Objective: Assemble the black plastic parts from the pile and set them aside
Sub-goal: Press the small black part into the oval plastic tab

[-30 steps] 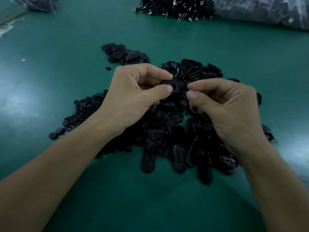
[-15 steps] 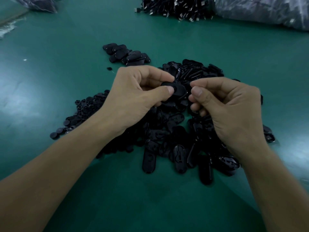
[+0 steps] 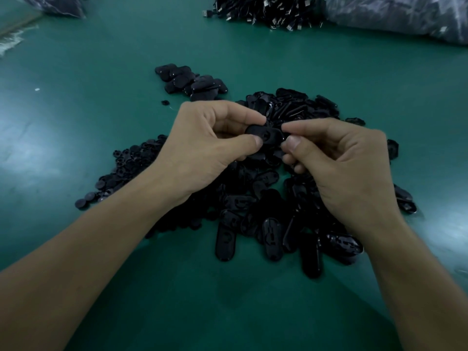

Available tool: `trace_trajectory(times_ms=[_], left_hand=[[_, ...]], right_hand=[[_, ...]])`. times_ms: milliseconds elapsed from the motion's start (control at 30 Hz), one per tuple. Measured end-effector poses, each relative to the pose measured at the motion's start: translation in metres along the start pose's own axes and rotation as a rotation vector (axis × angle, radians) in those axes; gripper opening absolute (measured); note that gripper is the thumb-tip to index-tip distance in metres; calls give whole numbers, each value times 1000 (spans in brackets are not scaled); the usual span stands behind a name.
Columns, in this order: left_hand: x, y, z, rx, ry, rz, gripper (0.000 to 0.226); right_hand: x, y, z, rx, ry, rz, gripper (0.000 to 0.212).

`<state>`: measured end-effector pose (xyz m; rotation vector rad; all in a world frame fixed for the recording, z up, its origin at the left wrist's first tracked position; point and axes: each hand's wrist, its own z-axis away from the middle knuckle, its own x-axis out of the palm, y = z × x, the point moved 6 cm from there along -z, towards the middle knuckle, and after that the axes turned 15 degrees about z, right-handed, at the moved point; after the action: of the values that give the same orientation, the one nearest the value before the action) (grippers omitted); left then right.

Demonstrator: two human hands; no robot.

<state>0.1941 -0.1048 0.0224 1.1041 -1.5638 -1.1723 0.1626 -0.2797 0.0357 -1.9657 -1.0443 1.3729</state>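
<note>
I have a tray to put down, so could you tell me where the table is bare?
Bare table lies left of the small pile, in the band between the big pile and the cables, and at the near edge between the forearms. Crowded: the left hand and right hand hold a part above the big pile.

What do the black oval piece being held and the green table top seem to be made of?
Oval piece: probably moulded plastic, semi-gloss black, judging by faint highlights and a moulded recess in its face. Table top: likely a smooth green mat or laminate, slightly shiny; it throws broad, soft reflections of light.
</note>
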Motion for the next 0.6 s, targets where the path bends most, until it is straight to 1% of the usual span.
trace_trajectory(times_ms=[133, 267, 433, 600], left_hand=[[2, 2, 1, 7, -10, 2, 25], [5, 4, 2, 30, -35, 6, 25], [9, 7, 3, 76, -69, -49, 26], [10, 7, 4, 86, -76, -83, 27]], right_hand=[[2, -4, 1, 1, -34, -49, 21], [3, -5, 2, 23, -46, -46, 19], [6, -8, 3, 1, -71, 0, 22], [7, -11, 4, -34, -82, 77, 27]])
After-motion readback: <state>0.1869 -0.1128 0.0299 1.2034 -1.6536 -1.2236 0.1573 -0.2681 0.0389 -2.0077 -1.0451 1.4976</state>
